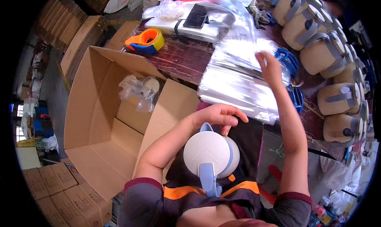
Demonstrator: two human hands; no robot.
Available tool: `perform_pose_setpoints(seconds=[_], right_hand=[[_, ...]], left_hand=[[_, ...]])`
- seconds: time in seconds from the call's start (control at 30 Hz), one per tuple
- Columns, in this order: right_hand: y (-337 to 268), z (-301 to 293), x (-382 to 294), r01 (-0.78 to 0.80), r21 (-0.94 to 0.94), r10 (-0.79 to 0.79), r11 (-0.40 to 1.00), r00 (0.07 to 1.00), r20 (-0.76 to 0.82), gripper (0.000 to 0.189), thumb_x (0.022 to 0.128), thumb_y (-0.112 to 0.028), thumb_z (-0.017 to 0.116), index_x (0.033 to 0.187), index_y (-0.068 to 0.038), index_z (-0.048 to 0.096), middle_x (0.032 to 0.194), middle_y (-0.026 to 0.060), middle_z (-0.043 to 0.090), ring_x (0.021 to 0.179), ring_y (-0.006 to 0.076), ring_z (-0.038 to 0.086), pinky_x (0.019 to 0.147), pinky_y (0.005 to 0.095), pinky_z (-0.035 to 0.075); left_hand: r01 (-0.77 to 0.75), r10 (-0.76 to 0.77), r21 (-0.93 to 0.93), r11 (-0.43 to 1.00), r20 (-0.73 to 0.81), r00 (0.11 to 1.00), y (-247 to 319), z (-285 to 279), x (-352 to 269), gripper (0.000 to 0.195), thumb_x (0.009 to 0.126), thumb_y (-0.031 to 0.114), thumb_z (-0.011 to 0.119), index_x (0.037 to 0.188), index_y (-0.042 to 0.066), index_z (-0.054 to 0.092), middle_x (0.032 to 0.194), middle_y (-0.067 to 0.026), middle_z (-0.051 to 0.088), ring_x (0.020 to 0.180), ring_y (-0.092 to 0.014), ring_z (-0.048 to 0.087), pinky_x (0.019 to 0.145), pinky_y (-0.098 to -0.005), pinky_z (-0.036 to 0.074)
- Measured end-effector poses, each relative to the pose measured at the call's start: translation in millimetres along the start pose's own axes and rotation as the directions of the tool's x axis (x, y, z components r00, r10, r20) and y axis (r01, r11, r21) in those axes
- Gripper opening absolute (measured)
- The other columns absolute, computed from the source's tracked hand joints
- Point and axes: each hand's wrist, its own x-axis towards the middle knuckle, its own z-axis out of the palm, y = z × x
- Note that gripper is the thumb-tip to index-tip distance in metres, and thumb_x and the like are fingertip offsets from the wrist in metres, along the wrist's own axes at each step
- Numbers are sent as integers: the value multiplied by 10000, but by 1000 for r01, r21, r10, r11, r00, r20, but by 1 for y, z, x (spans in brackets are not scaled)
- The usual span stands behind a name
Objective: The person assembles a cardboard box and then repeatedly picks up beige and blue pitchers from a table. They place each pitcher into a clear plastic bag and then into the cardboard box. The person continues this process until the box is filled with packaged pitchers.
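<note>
Before my chest, over my dark apron, is a pitcher with a white round lid (205,151) and a blue-grey handle (206,176). My left hand (221,116) is just beyond it, fingers loosely curled and apart, with nothing visible in them. Its forearm runs along the pitcher's left side; whether they touch is hidden. Farther out, my right hand (269,66) pinches the edge of a clear plastic bag (248,21), which arches up, blurred by motion. Beneath that hand lies a stack of clear plastic bags (235,87) on the dark red table (181,58).
An open cardboard box (98,116) stands at left, with wrapped items (140,91) inside. An orange tape dispenser (147,40) and a black phone (195,16) lie at the table's far side. Several beige pitchers (318,54) line its right. Stacked cartons (65,194) sit lower left.
</note>
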Motion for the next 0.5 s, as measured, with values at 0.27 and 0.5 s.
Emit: perform_pose_setpoints(seconds=[0.27,0.5], right_hand=[[14,-92,-139,240,-264,-148,934,933,328,135,747,-82,617,880,-68,631,935,75,624,921,278,578,801,387,431],[-58,-100,-138,-69,-90,113,994,668,735,207,785,-151,633,978,-80,646,1001,125,623,905,292,599,783,380,465]], left_hand=[[-94,169,277,956,-259,951,-1,17,7,1102,628,107,765,1463,181,49,1381,-210,315,910,-194,601,682,-262,526],[-249,380,532,809,-152,912,-19,18,30,733,738,109,698,1384,96,354,1401,-166,316,1012,-155,506,692,-198,501]])
